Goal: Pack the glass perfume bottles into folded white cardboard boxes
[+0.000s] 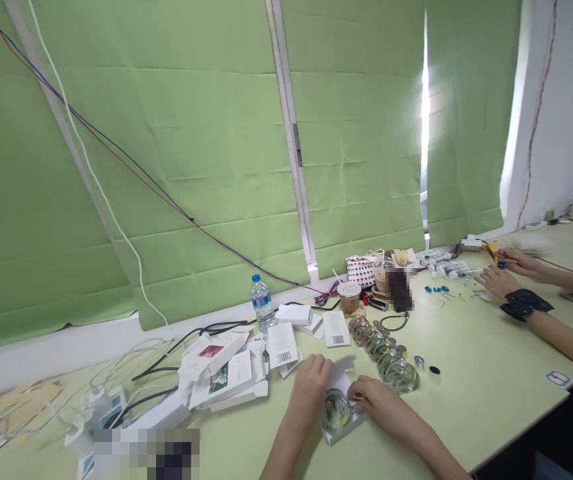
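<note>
A small white box (331, 438) stands open on the table between my hands, its flap raised. Inside it lies a coiled, greenish, wire-like item (337, 410) that seems wrapped in clear plastic; its exact kind I cannot make out. My left hand (310, 381) grips the box's left side near the flap, fingers bent. At the right edge, the fingers of my right hand (372, 399) are curled and pinched on the box; the fingertips are partly hidden. Just beyond my right hand runs a row of similar coiled items (384, 353) in clear wrapping.
White boxes (226, 373) are heaped at left, near a water bottle (262, 303) and black cables. A lidded cup (349, 299) stands behind the coils. Small round discs (434, 370) lie at right. A co-worker's hands (499, 280) work at far right, near small blue parts (437, 289).
</note>
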`<state>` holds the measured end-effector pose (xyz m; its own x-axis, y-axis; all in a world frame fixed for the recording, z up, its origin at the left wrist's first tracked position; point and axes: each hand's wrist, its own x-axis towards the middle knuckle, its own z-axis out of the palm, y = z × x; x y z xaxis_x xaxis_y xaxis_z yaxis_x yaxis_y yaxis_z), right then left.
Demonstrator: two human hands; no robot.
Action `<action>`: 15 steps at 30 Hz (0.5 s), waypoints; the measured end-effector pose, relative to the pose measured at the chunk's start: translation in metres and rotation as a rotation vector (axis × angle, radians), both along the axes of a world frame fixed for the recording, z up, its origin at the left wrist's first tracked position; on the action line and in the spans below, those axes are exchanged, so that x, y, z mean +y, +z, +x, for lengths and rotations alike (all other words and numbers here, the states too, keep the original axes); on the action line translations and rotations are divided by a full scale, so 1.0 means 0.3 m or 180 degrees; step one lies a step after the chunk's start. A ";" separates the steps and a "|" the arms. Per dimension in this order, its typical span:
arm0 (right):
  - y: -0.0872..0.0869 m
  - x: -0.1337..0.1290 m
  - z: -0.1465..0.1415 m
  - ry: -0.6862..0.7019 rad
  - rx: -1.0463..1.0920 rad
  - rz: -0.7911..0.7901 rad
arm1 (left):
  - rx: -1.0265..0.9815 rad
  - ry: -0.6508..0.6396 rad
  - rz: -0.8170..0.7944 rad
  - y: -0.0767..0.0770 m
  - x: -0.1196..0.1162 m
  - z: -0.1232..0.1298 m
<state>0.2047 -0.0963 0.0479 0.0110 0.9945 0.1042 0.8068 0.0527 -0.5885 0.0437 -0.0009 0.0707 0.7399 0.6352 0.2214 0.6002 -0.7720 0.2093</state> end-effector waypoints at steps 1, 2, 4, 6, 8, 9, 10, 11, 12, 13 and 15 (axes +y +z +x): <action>0.006 0.007 0.002 0.0030 -0.0072 -0.0049 | 0.0111 -0.0188 0.0012 -0.007 -0.014 0.006; 0.009 0.013 0.002 0.0051 -0.0127 -0.0086 | 0.0218 -0.0366 0.0014 -0.012 -0.025 0.010; 0.013 0.024 -0.002 0.0063 -0.0242 -0.0126 | 0.0382 -0.0622 0.0031 -0.015 -0.035 0.013; 0.011 0.031 -0.010 0.0076 -0.0299 -0.0118 | 0.0453 -0.0750 0.0087 -0.006 -0.034 0.008; 0.008 0.031 -0.015 0.0153 -0.0279 -0.0080 | 0.0542 -0.0835 0.0132 0.009 -0.034 -0.002; 0.005 0.029 -0.015 0.0213 -0.0248 -0.0052 | 0.0602 -0.0866 0.0139 0.016 -0.036 -0.006; 0.002 0.025 -0.013 0.0279 -0.0207 -0.0020 | 0.0672 -0.0889 0.0139 0.022 -0.039 -0.009; -0.001 0.020 -0.009 0.0343 -0.0161 0.0010 | 0.0741 -0.0900 0.0141 0.026 -0.044 -0.011; -0.004 0.015 -0.003 0.0401 -0.0114 0.0038 | 0.0800 -0.0901 0.0154 0.029 -0.049 -0.010; -0.006 0.008 0.003 0.0449 -0.0066 0.0062 | 0.0837 -0.0896 0.0177 0.030 -0.053 -0.009; -0.012 -0.006 0.017 0.0507 0.0000 0.0090 | 0.0885 -0.0884 0.0232 0.032 -0.060 -0.004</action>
